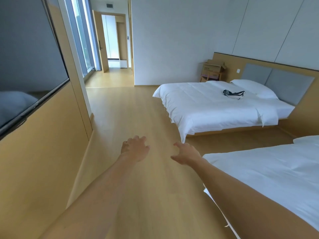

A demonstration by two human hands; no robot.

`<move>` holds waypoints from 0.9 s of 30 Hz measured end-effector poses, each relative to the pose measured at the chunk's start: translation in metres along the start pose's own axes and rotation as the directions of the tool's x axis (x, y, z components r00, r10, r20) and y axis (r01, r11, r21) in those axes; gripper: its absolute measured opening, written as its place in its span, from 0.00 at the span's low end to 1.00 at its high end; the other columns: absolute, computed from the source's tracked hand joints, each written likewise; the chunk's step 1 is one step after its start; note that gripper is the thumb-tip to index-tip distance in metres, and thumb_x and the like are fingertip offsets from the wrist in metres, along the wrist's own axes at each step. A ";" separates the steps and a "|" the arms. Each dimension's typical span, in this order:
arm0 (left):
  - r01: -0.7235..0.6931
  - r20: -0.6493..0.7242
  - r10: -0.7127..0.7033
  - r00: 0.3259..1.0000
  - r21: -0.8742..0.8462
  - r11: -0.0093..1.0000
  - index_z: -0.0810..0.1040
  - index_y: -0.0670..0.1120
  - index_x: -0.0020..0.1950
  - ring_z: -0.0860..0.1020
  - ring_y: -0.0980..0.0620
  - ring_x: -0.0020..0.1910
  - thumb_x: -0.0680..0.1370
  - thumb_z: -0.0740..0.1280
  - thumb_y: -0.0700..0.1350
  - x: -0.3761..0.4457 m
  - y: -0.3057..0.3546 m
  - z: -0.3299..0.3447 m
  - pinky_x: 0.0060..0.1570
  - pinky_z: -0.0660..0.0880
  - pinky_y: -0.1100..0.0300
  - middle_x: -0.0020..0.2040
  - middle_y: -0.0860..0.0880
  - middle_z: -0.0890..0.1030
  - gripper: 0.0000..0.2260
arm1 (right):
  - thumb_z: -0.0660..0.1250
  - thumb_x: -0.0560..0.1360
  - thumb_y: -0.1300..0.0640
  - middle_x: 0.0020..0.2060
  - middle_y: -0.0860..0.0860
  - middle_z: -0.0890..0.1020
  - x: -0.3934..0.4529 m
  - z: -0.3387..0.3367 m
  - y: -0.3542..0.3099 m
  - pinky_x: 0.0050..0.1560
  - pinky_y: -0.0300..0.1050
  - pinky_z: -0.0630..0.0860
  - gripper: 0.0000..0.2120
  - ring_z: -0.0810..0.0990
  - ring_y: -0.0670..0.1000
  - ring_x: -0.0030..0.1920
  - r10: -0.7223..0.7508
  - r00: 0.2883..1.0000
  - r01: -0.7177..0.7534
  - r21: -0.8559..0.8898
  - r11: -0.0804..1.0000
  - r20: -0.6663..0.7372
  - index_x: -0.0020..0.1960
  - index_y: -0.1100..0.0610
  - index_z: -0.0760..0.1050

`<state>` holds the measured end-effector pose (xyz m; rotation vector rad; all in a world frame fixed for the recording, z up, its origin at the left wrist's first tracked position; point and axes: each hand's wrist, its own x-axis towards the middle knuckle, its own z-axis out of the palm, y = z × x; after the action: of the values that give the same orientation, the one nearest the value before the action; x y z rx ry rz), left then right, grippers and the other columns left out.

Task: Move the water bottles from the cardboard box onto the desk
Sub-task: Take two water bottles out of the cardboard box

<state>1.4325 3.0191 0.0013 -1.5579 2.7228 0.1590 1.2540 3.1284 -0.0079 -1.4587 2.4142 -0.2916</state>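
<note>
Both hands empty: left hand & right hand loose, fingers relaxed, over floor. Cardboard box far off on stool by headboard. Bottles, counter not visible. Step: approach; next, walk to box.

A TV hangs on the left wall; two beds stand on the right, the far bed behind the near bed. A bag lies on the far bed, a box sits on a stool behind it
</note>
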 end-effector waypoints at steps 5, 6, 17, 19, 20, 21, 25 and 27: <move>0.011 0.051 -0.010 0.999 -0.029 1.000 0.66 0.51 0.76 0.72 0.42 0.68 0.83 0.55 0.57 0.063 -0.020 -0.001 0.66 0.70 0.50 0.71 0.44 0.71 0.22 | 0.65 0.77 0.42 0.68 0.52 0.74 0.063 0.002 -0.011 0.60 0.51 0.75 0.28 0.75 0.55 0.66 0.022 1.000 -0.022 -0.007 1.000 0.022 0.75 0.46 0.65; 0.016 0.055 -0.014 0.998 -0.033 0.999 0.66 0.51 0.76 0.72 0.42 0.68 0.83 0.55 0.57 0.076 -0.024 -0.001 0.66 0.70 0.50 0.71 0.44 0.71 0.22 | 0.64 0.77 0.41 0.69 0.52 0.74 0.076 0.001 -0.012 0.60 0.51 0.75 0.28 0.75 0.55 0.67 0.030 0.999 -0.030 -0.010 1.000 0.024 0.75 0.46 0.65; 0.095 0.084 -0.094 0.992 -0.015 0.995 0.64 0.52 0.77 0.70 0.41 0.70 0.84 0.55 0.57 0.222 -0.049 -0.009 0.68 0.68 0.49 0.72 0.44 0.70 0.22 | 0.62 0.79 0.39 0.69 0.52 0.74 0.246 -0.001 -0.031 0.62 0.53 0.75 0.28 0.75 0.55 0.66 -0.009 0.999 0.008 0.057 0.998 0.031 0.76 0.47 0.64; 0.113 0.076 -0.113 0.991 0.002 0.994 0.64 0.52 0.77 0.70 0.41 0.70 0.84 0.54 0.57 0.256 -0.050 -0.012 0.68 0.68 0.49 0.72 0.44 0.70 0.22 | 0.62 0.79 0.39 0.70 0.51 0.73 0.286 -0.005 -0.032 0.63 0.53 0.75 0.28 0.75 0.55 0.66 -0.031 0.999 0.029 0.064 0.998 0.034 0.76 0.47 0.64; 0.122 0.074 -0.122 0.990 0.009 0.993 0.63 0.52 0.77 0.70 0.41 0.70 0.84 0.54 0.57 0.275 -0.050 -0.014 0.68 0.68 0.49 0.72 0.44 0.70 0.22 | 0.62 0.79 0.39 0.70 0.51 0.73 0.308 -0.009 -0.032 0.63 0.53 0.75 0.28 0.74 0.55 0.67 -0.042 0.999 0.040 0.069 0.997 0.034 0.76 0.47 0.64; 0.130 0.075 -0.130 0.989 0.010 0.992 0.63 0.52 0.77 0.70 0.41 0.70 0.84 0.54 0.57 0.294 -0.049 -0.016 0.68 0.68 0.49 0.72 0.44 0.70 0.22 | 0.62 0.79 0.39 0.71 0.51 0.73 0.329 -0.012 -0.031 0.64 0.53 0.74 0.28 0.74 0.55 0.67 -0.053 0.998 0.050 0.076 0.996 0.035 0.76 0.47 0.64; 0.168 0.088 -0.169 0.982 0.010 0.986 0.63 0.52 0.78 0.70 0.42 0.70 0.84 0.54 0.57 0.370 -0.043 -0.026 0.67 0.68 0.50 0.72 0.44 0.69 0.23 | 0.63 0.78 0.39 0.72 0.50 0.72 0.412 -0.031 -0.028 0.65 0.52 0.73 0.29 0.74 0.54 0.69 -0.090 0.994 0.084 0.087 0.993 0.063 0.76 0.48 0.65; 0.179 0.082 -0.178 0.981 0.001 0.984 0.63 0.51 0.77 0.70 0.41 0.70 0.84 0.54 0.57 0.408 -0.039 -0.030 0.67 0.68 0.49 0.72 0.44 0.69 0.23 | 0.63 0.78 0.39 0.71 0.51 0.73 0.452 -0.039 -0.025 0.64 0.51 0.73 0.29 0.74 0.54 0.68 -0.101 0.993 0.096 0.088 0.991 0.058 0.75 0.48 0.65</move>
<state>1.2607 2.6459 0.0072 -1.7457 2.5082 0.2246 1.0631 2.7167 -0.0322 -1.5283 2.2569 -0.3618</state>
